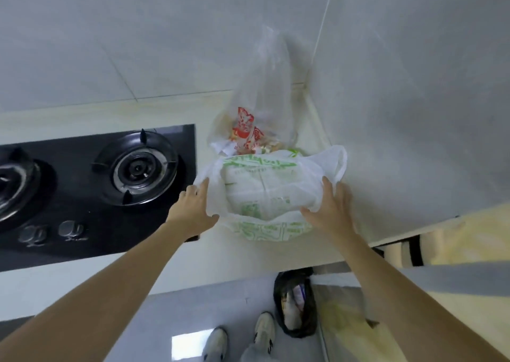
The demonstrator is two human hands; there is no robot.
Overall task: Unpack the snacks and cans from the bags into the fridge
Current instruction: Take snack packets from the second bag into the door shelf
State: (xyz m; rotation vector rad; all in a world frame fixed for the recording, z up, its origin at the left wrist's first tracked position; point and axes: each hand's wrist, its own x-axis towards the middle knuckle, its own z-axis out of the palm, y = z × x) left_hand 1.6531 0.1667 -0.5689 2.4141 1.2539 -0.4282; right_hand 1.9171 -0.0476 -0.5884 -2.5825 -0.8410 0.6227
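Observation:
A white plastic bag with green print (265, 193) sits on the cream countertop (242, 254) to the right of the hob, its mouth spread wide over a white packet inside. My left hand (193, 209) holds the bag's left edge. My right hand (331, 209) holds the right edge, thumb in the opening. Behind it, in the corner, stands a clear bag with red print (256, 113) with snacks in its bottom. The fridge is not in view.
A black gas hob (91, 185) with two burners and two knobs takes up the counter's left. Grey tiled walls close the corner. On the floor below, a black bag (295, 303) with packets stands by my shoes (240, 339).

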